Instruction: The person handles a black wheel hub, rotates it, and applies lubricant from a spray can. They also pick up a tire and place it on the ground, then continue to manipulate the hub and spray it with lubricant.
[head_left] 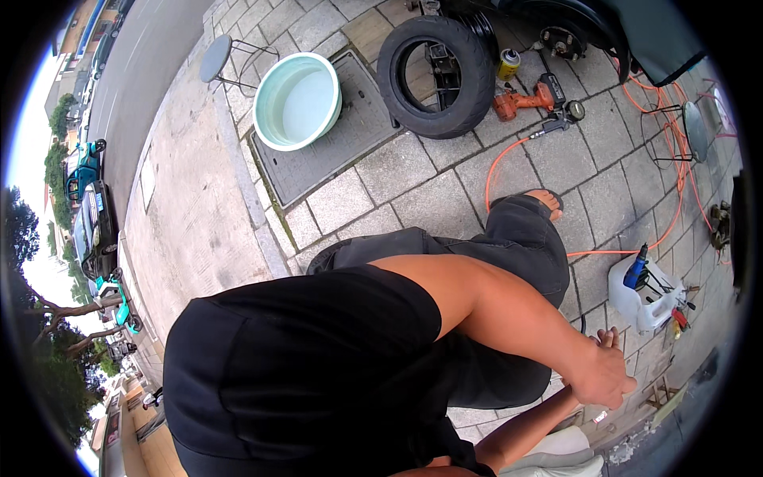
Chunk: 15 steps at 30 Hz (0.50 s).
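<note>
White container (622,290) of tools, standing on the paving just beyond the left hand (600,381), presumably parked there for an easy reach, its blue-handled tool (635,272) poking up, perhaps for quick picking! The left hand is curled, the right forearm (520,437) beneath it, that hand mostly hidden; whether either grip clasps anything, you cannot tell. Farther off, drill (523,102) and spray can (509,63) sit beside the tyre (475,83), likely grouped for convenience; the orange hose (604,253) lies slack, probably for free movement.
</note>
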Available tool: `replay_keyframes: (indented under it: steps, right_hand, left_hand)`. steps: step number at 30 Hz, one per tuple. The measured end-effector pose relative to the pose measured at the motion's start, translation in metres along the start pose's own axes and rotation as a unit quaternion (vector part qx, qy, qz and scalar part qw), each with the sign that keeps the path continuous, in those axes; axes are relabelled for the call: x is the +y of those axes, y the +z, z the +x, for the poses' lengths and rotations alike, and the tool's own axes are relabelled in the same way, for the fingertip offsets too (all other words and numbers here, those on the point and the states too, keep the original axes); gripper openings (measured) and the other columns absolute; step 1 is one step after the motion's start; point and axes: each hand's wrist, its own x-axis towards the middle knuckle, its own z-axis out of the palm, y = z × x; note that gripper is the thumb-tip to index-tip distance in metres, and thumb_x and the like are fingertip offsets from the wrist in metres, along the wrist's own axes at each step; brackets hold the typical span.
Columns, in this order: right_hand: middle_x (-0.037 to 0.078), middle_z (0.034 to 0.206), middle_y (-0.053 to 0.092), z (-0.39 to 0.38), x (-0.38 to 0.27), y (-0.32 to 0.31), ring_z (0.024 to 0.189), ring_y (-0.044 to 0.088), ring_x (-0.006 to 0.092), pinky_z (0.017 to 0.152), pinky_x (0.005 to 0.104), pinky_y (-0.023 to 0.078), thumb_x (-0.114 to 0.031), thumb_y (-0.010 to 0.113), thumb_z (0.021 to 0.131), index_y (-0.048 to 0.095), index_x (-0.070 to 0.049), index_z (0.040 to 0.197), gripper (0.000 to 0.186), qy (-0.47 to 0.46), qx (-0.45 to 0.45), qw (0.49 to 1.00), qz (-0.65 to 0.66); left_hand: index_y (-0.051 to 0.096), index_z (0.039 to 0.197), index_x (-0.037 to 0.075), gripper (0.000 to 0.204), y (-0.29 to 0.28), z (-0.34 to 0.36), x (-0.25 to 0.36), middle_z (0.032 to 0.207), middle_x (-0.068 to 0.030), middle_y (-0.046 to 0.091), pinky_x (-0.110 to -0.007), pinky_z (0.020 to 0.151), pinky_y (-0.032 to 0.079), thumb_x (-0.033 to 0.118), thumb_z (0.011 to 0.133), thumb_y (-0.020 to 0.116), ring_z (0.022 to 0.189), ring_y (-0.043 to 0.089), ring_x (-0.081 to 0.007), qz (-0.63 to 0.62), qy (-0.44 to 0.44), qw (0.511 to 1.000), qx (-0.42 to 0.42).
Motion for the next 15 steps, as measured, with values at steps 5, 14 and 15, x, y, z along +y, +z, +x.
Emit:
replay_keyframes:
  steps: [5,14,15]
  right_hand:
    - [0.013,0.117,0.074,-0.086,0.000,0.029,0.095,0.071,0.0205,0.080,0.0352,0.055,-0.021,0.072,0.101,0.062,0.000,0.139,0.045,-0.168,0.014,0.974,-0.150]
    - [0.015,0.101,0.078,-0.074,-0.020,0.061,0.093,0.071,0.0192,0.083,0.0355,0.055,-0.020,0.068,0.104,0.070,0.008,0.119,0.032,-0.241,0.078,0.950,-0.184]
    - [0.016,0.099,0.079,-0.072,-0.022,0.059,0.094,0.071,0.0191,0.084,0.0353,0.055,-0.020,0.067,0.105,0.071,0.009,0.116,0.031,-0.198,0.066,0.958,-0.198]
  left_hand:
    - [0.071,0.101,0.006,0.022,-0.053,0.018,-0.070,0.125,-0.0222,0.062,-0.050,0.077,0.058,0.023,0.087,0.064,0.094,0.072,-0.0365,-0.271,0.334,0.902,-0.041]
    - [0.071,0.105,0.004,0.025,-0.058,0.036,-0.102,0.130,-0.0196,0.057,-0.051,0.074,0.058,0.010,0.081,0.069,0.088,0.072,-0.0390,-0.347,0.223,0.894,0.175]
    - [0.071,0.110,0.005,0.029,-0.058,0.038,-0.109,0.134,-0.0190,0.056,-0.051,0.076,0.059,0.009,0.081,0.068,0.091,0.072,-0.0394,-0.341,0.219,0.898,0.173]
